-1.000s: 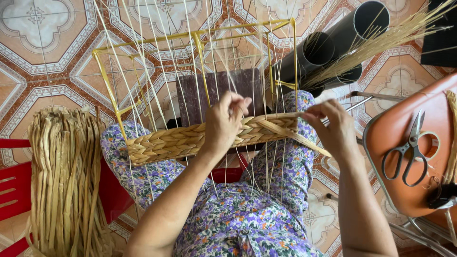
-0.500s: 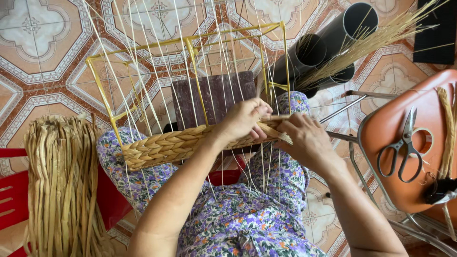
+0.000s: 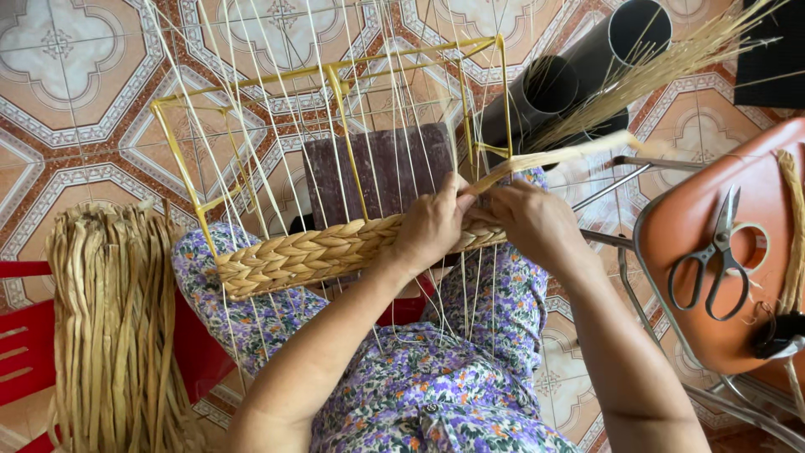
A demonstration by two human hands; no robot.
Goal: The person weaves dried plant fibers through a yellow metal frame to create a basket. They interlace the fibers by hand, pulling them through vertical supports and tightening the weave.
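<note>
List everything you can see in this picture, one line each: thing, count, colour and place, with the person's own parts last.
woven braid band: one, tan, across the lap
wire frame: one, yellow, above the band
upright strands: many, pale, strung on the frame
loose strip: one, tan, running right from the hands
fibre bundle: one, tan, on the red chair at left
scissors: one pair, black handles, on the orange seat at right
tubes: at least two, dark, upper right
floor tiles: patterned, beneath
left hand: on the band
right hand: beside it, pinching the strip
</note>
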